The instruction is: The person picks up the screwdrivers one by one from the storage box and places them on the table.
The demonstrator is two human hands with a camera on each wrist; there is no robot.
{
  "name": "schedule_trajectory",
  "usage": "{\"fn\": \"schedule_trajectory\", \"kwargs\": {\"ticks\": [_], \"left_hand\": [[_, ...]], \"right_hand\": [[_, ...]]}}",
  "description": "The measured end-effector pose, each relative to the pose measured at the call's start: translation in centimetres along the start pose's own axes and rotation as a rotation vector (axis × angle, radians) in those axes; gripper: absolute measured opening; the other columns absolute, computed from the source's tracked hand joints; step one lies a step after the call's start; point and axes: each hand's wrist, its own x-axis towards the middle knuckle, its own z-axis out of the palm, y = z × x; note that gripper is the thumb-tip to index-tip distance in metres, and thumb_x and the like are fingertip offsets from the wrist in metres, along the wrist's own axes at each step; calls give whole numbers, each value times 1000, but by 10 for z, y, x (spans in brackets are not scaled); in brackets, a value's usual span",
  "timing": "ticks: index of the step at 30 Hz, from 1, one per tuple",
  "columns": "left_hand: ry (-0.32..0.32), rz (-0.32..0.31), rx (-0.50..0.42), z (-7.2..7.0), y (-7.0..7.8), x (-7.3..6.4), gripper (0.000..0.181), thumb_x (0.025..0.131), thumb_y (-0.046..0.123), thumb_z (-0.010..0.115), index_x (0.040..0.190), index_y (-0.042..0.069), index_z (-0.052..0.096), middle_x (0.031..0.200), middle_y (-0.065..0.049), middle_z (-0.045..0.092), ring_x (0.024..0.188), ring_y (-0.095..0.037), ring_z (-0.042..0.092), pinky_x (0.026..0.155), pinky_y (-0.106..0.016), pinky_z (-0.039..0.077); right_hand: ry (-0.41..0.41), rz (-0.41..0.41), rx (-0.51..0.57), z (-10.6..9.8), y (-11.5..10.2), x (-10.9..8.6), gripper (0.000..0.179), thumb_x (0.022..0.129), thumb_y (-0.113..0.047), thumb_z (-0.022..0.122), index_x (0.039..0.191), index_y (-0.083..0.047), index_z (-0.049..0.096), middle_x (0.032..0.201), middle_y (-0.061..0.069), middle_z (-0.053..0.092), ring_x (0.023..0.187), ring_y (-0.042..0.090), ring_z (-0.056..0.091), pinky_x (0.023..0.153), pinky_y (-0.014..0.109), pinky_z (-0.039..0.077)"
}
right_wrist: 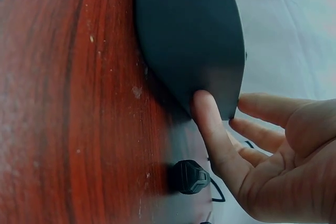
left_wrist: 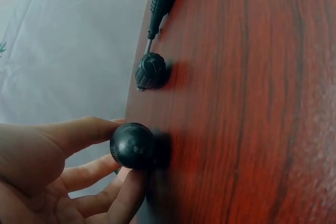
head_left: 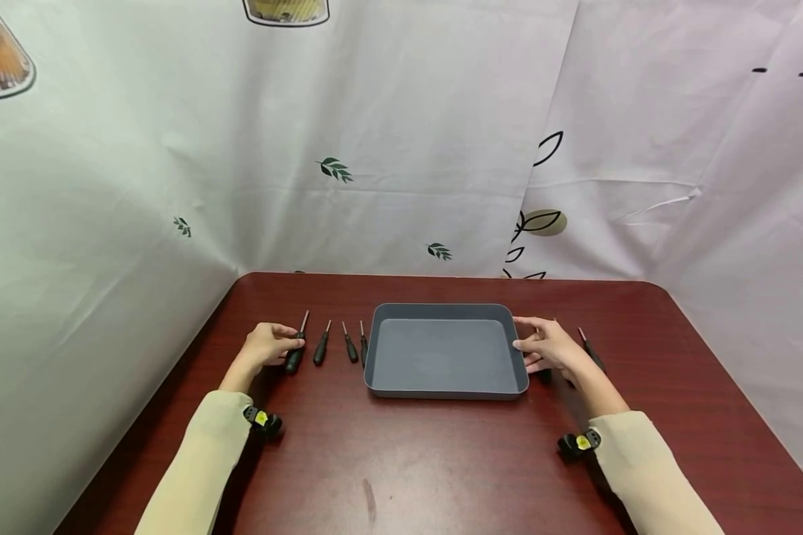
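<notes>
In the head view my left hand [head_left: 271,344] is at the left end of a row of dark-handled screwdrivers. Its thumb and fingers pinch the leftmost screwdriver [head_left: 295,355], whose rounded handle end [left_wrist: 132,146] faces the left wrist camera. My right hand [head_left: 550,348] holds a grey rectangular tray [head_left: 447,392] by its right side. In the right wrist view one fingertip [right_wrist: 206,103] presses the tray's outer wall, with other fingers at the rim. The tray's inside is bare.
Between left hand and tray lie a second screwdriver [head_left: 321,348], a smaller one [head_left: 351,349] and one [head_left: 363,348] beside the tray's left edge. A further screwdriver [head_left: 592,352] lies right of my right hand; another handle [head_left: 544,375] is partly hidden under it. White curtains [head_left: 401,134] hang behind the table [head_left: 401,461].
</notes>
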Motion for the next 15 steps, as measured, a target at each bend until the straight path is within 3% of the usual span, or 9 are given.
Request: {"fn": "schedule_trajectory", "kwargs": {"ticks": [9, 15], "left_hand": [[19, -2, 26, 3, 1, 1, 43, 91, 12, 74, 123, -12, 60, 111, -28, 67, 85, -23, 67, 74, -40, 62], [33, 36, 90, 2, 5, -4, 43, 93, 16, 72, 124, -12, 59, 113, -30, 65, 87, -28, 68, 74, -40, 62]], "right_hand": [[9, 17, -12, -1, -1, -3, 63, 102, -11, 58, 154, 6, 26, 103, 26, 65, 66, 23, 70, 67, 42, 63], [27, -12, -36, -3, -3, -7, 60, 103, -14, 57, 151, 10, 29, 111, 33, 63, 71, 25, 71, 69, 44, 62]]}}
